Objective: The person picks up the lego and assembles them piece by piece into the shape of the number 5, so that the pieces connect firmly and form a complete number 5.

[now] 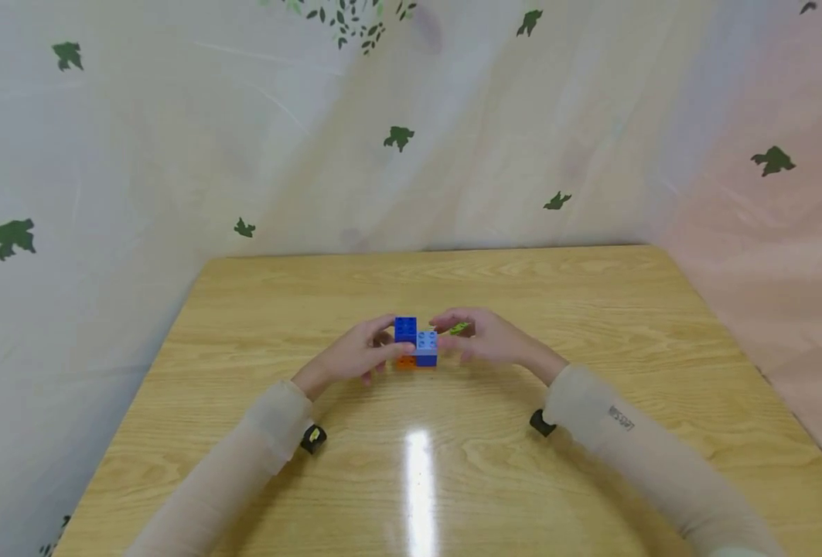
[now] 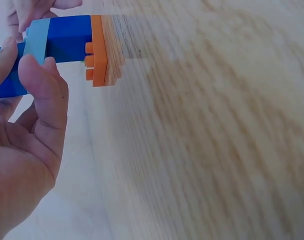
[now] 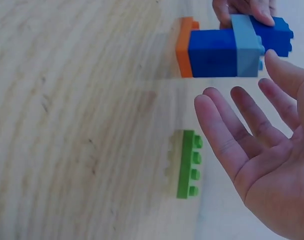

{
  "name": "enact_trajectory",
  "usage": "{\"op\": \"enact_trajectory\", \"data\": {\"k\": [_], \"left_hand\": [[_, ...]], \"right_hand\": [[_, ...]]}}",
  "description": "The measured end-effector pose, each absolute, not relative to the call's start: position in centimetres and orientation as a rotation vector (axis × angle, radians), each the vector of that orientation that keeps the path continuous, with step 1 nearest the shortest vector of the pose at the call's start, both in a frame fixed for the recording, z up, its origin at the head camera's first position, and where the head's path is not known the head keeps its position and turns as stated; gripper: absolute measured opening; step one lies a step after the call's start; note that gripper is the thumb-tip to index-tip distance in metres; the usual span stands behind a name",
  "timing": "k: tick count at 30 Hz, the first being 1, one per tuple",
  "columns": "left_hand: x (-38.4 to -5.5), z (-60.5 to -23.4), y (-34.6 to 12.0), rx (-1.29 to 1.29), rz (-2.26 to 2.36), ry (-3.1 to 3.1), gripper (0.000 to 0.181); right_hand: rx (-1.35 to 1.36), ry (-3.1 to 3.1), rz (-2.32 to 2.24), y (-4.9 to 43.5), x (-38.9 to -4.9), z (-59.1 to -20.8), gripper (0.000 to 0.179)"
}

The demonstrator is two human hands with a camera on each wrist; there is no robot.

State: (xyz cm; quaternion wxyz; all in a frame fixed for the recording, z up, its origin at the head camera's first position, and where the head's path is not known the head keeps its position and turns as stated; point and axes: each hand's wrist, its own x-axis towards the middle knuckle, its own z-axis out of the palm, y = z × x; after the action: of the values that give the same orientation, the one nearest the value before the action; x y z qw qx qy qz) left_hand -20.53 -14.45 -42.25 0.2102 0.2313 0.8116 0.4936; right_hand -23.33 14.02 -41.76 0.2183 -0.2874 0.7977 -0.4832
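A small stack of toy building bricks stands mid-table. At its bottom lies a flat orange brick (image 2: 99, 52), studs up. A dark blue brick (image 3: 213, 54) sits on one side of it, capped by a flat light blue brick (image 3: 247, 52). On top, toward the left, is another dark blue brick (image 1: 405, 329). My left hand (image 1: 355, 352) pinches this upper brick between thumb and fingers. Just right of the stack, my right hand (image 1: 490, 337) holds nothing, its fingers spread and slightly bent. A flat green brick (image 3: 186, 165) lies on the table beyond that hand.
The wooden table (image 1: 299, 294) reaches back to a pale curtain (image 1: 313, 155) printed with dark green birds. Black wrist devices show below both sleeves, the left one (image 1: 314, 439) and the right one (image 1: 541, 423). A bright light reflection crosses the table's near middle.
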Motion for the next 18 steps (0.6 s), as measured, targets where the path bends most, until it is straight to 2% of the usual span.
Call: {"op": "enact_trajectory", "data": {"k": [11,14,18], "left_hand": [[-20.1,-42.3,-14.6,0.571,1.368,2.279,0.076],[-20.0,-42.3,-14.5,0.573,1.376,2.282,0.074],[-19.9,-42.3,-14.3,0.599,1.391,2.276,0.062]], "right_hand": [[-0.634,2.325,-1.475,17.1,-25.4,-41.1,0.047],[-0.582,2.34,-1.459,18.0,-26.0,-41.7,0.052],[-0.55,2.336,-1.439,18.8,-26.5,-42.7,0.056]]}}
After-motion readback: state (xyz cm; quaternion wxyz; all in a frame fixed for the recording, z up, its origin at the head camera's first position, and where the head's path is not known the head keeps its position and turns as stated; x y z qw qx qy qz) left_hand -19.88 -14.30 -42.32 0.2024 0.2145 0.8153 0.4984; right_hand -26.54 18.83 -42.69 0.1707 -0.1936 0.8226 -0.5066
